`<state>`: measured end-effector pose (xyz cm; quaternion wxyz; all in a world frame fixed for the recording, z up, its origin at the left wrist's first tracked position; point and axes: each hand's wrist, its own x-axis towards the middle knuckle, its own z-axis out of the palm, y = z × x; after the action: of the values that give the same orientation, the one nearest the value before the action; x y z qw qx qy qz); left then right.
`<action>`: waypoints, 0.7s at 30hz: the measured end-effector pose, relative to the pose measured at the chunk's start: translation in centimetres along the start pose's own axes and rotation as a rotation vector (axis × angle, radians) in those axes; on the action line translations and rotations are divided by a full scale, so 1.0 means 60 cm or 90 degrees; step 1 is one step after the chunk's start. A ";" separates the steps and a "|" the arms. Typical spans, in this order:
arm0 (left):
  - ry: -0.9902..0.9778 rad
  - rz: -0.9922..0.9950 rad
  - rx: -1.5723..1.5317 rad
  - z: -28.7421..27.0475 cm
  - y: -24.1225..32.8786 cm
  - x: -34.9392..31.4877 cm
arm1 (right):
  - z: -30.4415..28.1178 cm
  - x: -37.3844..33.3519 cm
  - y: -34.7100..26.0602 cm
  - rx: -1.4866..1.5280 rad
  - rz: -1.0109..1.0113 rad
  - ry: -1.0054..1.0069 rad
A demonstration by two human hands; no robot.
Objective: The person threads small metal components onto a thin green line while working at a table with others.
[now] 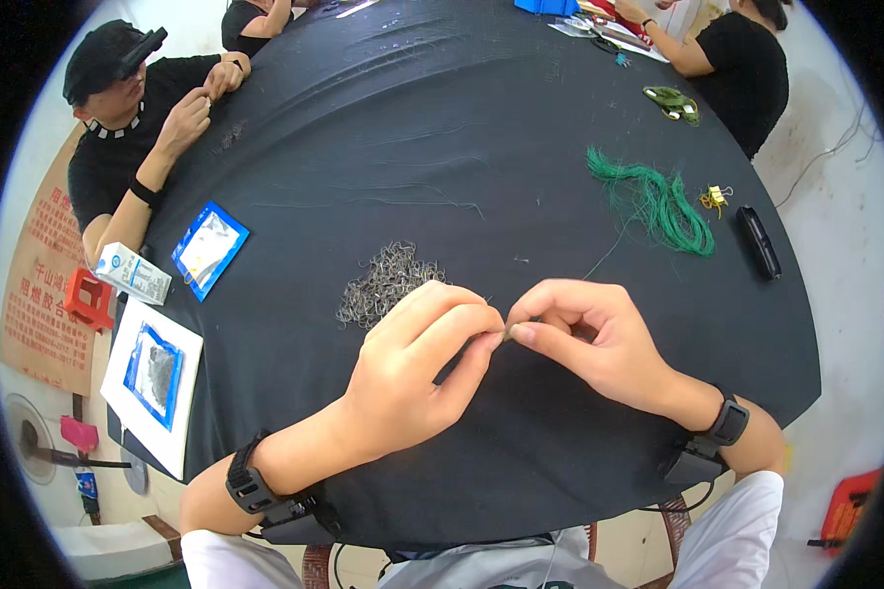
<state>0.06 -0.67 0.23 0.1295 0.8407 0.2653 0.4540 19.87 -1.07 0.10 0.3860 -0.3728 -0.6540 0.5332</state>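
Over the near middle of the black-covered table, my left hand (417, 363) and my right hand (599, 339) meet fingertip to fingertip. Each is closed in a pinch of thumb and forefinger. What sits between the tips is too small and too covered to make out. Just beyond my left hand lies a heap of small grey metal fishhooks (388, 280), partly hidden by its knuckles. A loose bundle of green line (658, 201) rests beyond my right hand, one strand trailing back toward it.
At left are a blue-edged packet (210, 250), a drink carton (134, 274), and a white board (187, 393) bearing another blue packet (154, 371). A yellow binder clip (717, 195) and a black case (758, 242) lie at right. Co-workers sit around the far side.
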 end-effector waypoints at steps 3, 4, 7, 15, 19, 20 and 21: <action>-0.008 -0.032 -0.032 0.000 -0.002 0.002 | -0.001 0.000 0.001 -0.058 -0.037 0.008; -0.015 -0.043 -0.042 0.000 -0.001 0.002 | -0.001 0.001 0.002 -0.062 -0.039 0.007; -0.015 -0.065 -0.046 -0.005 0.007 0.011 | -0.004 0.001 0.001 -0.081 -0.053 0.017; 0.030 -0.240 -0.015 -0.056 -0.023 0.059 | -0.039 0.030 -0.010 -0.225 -0.001 0.066; 0.028 -0.363 0.003 -0.147 -0.121 0.089 | -0.092 0.062 -0.020 -0.311 0.029 0.064; 0.053 -0.396 -0.007 -0.173 -0.150 0.093 | -0.105 0.071 -0.028 -0.336 0.046 0.065; 0.086 -0.450 0.019 -0.199 -0.168 0.096 | -0.117 0.084 -0.032 -0.358 0.033 0.052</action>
<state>-10.60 10.64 6.23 0.2481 0.6669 0.5543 0.4319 23.93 6.04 3.44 0.2799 -0.5030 -0.7503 0.3250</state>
